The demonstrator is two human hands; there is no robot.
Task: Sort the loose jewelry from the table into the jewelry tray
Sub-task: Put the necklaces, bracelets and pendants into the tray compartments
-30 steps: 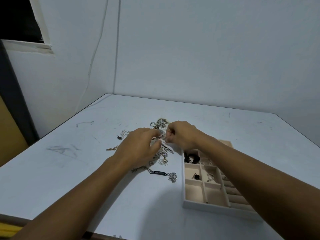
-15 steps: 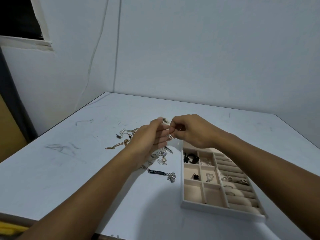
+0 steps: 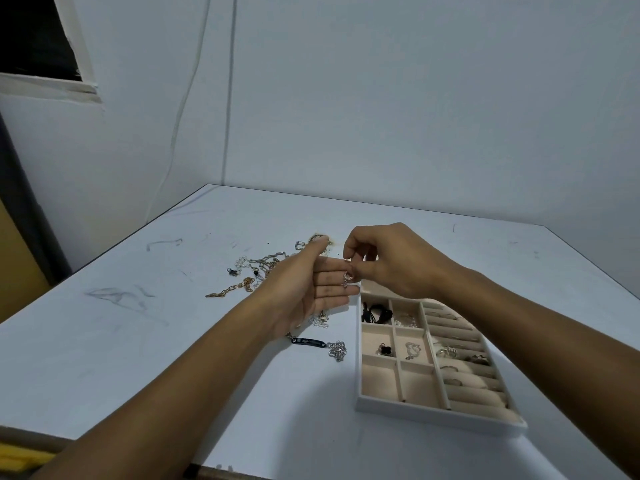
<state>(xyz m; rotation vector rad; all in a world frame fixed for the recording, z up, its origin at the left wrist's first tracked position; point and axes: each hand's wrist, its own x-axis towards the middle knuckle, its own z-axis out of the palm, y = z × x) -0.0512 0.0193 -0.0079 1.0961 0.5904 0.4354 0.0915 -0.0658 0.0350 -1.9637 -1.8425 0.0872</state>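
On the left of the bench loose chains still wait. The left hand is flat, fingers apart, palm up. The right hand pinches a small ring above it; next probably a careful carry to the tray.

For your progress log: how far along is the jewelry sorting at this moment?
Partly done. Done: the jewelry tray already holds several rings and small pieces. In hand: the right hand pinches a small silver piece against the open left hand. Left: the gold chain, the black-plate bracelet and a tangle of other chains lie on the table.
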